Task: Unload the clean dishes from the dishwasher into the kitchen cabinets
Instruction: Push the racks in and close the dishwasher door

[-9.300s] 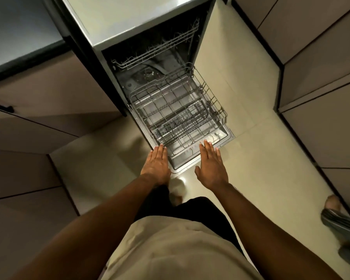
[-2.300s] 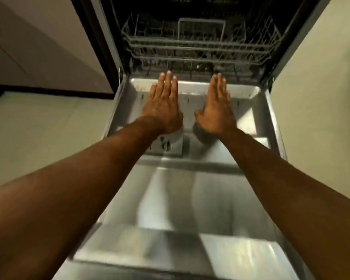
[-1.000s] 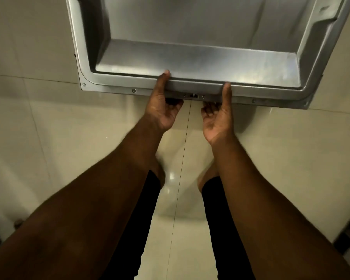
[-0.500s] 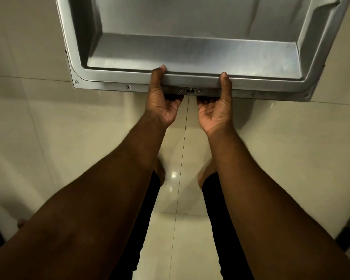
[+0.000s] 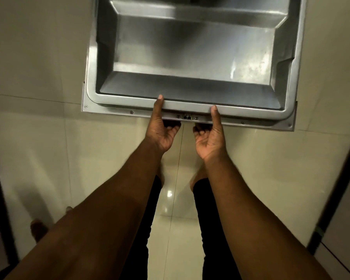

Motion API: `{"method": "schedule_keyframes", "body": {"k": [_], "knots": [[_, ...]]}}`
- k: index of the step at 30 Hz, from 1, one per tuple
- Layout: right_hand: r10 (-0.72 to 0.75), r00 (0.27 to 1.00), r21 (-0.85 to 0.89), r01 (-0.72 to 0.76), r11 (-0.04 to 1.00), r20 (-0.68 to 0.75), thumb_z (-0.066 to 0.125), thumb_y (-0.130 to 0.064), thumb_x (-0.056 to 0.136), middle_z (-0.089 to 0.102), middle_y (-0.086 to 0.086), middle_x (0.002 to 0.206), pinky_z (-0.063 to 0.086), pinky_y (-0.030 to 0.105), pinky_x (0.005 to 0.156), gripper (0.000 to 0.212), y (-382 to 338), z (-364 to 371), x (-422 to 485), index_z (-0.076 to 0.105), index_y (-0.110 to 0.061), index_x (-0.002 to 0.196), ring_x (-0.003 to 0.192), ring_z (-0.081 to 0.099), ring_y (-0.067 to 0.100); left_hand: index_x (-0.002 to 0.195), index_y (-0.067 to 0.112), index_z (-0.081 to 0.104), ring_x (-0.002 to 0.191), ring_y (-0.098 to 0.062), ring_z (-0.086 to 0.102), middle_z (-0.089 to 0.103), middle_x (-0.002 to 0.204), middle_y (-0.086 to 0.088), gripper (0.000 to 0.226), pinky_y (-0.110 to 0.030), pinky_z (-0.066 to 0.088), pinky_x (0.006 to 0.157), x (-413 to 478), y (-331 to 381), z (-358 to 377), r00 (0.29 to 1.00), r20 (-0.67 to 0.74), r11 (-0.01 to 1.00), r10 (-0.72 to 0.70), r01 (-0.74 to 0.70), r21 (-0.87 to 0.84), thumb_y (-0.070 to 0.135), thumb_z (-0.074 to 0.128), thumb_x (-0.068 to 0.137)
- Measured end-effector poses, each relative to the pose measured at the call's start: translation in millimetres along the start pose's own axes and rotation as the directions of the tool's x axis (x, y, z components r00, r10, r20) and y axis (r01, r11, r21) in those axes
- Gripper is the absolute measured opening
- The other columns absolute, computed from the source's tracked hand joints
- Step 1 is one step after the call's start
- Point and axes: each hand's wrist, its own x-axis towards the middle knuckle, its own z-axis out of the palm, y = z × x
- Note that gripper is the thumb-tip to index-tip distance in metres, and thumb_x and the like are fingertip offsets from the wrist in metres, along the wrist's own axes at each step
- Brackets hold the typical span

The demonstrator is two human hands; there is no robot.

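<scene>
The steel inner face of the dishwasher door [image 5: 190,57] fills the top of the view, folded down over the floor. My left hand [image 5: 162,128] grips the door's near edge left of the latch [image 5: 187,117], thumb on top of the rim and fingers curled underneath. My right hand [image 5: 209,138] holds the same edge just right of the latch in the same way. No racks or dishes are in view.
Glossy cream floor tiles [image 5: 69,148] lie below the door. My legs in black trousers and my bare feet stand between my arms. Dark cabinet edges [image 5: 335,188] run along the right and left sides. Another person's foot [image 5: 37,227] shows at lower left.
Since a second ago both hands keep their hold on the door's near edge. More of the door's inner face shows now, and it sits lower in the view.
</scene>
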Motion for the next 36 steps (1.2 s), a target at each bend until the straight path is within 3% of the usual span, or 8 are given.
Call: {"method": "schedule_keyframes", "body": {"k": [6,12,18,22,25,28,31,36], "knots": [[0.002,0.998,-0.014,-0.001,1.000,0.060,0.095,-0.050,0.022,0.065,0.007,0.127,0.041,0.037,0.107,0.098,-39,26,-79,0.067,-0.021,0.111,0.119,0.058,0.026,0.127,0.007,0.056,0.109,-0.026,0.064,0.066,0.114,-0.014,0.058,-0.040,0.047,0.106,-80,27,28,0.999,0.019,0.999,0.033,-0.033,-0.012,0.047,0.069,0.085],[0.015,0.993,-0.052,-0.009,0.999,0.119,0.073,-0.029,0.080,0.063,0.009,0.126,0.036,0.038,0.112,0.028,-82,54,-145,0.064,-0.018,0.104,0.120,0.057,0.026,0.126,0.003,0.053,0.126,-0.033,0.055,0.057,0.128,-0.017,0.045,-0.038,0.045,0.107,-148,57,57,0.997,0.076,0.998,0.013,-0.009,-0.062,0.027,0.061,0.089],[0.019,0.978,-0.132,0.009,0.991,0.207,0.065,-0.023,0.090,0.060,0.012,0.131,0.034,0.038,0.114,0.020,-126,80,-191,0.063,-0.015,0.108,0.123,0.055,0.027,0.131,-0.004,0.047,0.124,-0.035,0.055,0.054,0.134,-0.024,0.045,-0.039,0.041,0.111,-205,86,91,0.992,0.104,0.997,0.069,-0.067,-0.029,0.014,0.046,0.089],[-0.010,0.965,-0.314,0.094,0.945,0.260,0.063,-0.020,0.092,0.059,0.014,0.131,0.037,0.038,0.111,0.015,-157,96,-215,0.063,-0.014,0.106,0.124,0.054,0.029,0.098,0.001,0.053,0.117,-0.034,0.057,0.054,0.124,-0.024,0.017,-0.036,0.043,0.108,-233,101,118,0.984,0.110,0.979,0.143,-0.157,0.128,0.008,0.040,0.090],[-0.072,0.956,-0.526,0.217,0.822,0.283,0.066,-0.023,0.091,0.063,0.017,0.123,0.045,0.037,0.100,0.021,-173,104,-222,0.062,-0.009,0.106,0.120,0.058,0.030,0.088,0.002,0.052,0.088,-0.026,0.062,0.058,0.097,-0.019,0.013,-0.030,0.054,0.087,-239,111,134,0.964,0.113,0.939,0.240,-0.260,0.223,-0.001,0.041,0.094],[-0.171,0.935,-0.692,0.347,0.633,0.311,0.069,-0.030,0.088,0.068,0.013,0.099,0.051,0.031,0.078,0.023,-187,112,-222,0.061,-0.009,0.092,0.097,0.067,0.027,0.096,-0.003,0.058,0.084,-0.025,0.067,0.063,0.092,-0.017,0.005,-0.028,0.060,0.075,-242,125,142,0.941,0.144,0.895,0.305,-0.335,0.294,-0.003,0.052,0.096],[-0.265,0.898,-0.792,0.436,0.426,0.352,0.070,-0.035,0.087,0.066,0.001,0.091,0.045,0.020,0.065,0.036,-206,120,-225,0.061,-0.007,0.107,0.076,0.061,0.010,0.107,-0.003,0.061,0.087,-0.025,0.072,0.067,0.099,-0.018,0.013,-0.028,0.061,0.073,-244,141,152,0.933,0.173,0.867,0.315,-0.357,0.347,0.002,0.058,0.095],[-0.368,0.848,-0.858,0.474,0.199,0.383,0.070,-0.043,0.085,0.066,-0.003,0.085,0.043,0.020,0.067,0.041,-228,142,-231,0.064,-0.008,0.107,0.073,0.057,0.006,0.118,-0.005,0.058,0.094,-0.029,0.072,0.069,0.104,-0.022,0.027,-0.033,0.060,0.081,-258,166,174,0.927,0.182,0.834,0.327,-0.374,0.406,0.007,0.061,0.094]]}}
